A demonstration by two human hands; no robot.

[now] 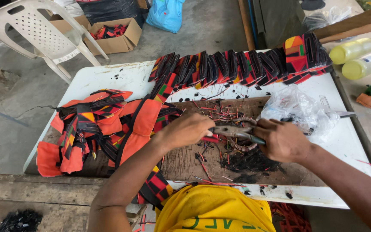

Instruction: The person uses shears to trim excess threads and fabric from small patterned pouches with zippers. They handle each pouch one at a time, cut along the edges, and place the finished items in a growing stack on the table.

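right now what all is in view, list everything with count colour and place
pliers: one, dark metal, between both hands
wooden board: one, brown, on table
table: one, white
sewn fabric pieces: a row, red, black and orange, table's far edge
fabric heap: orange and black, table's left
plastic bag: one, clear, right
bottles: two, yellowish, far right
chair: one, white, top left
cardboard box: one, floor
left hand: on pliers
right hand: on pliers

Bare forearms; yellow garment (213, 208) with green markings, perhaps a shirt.
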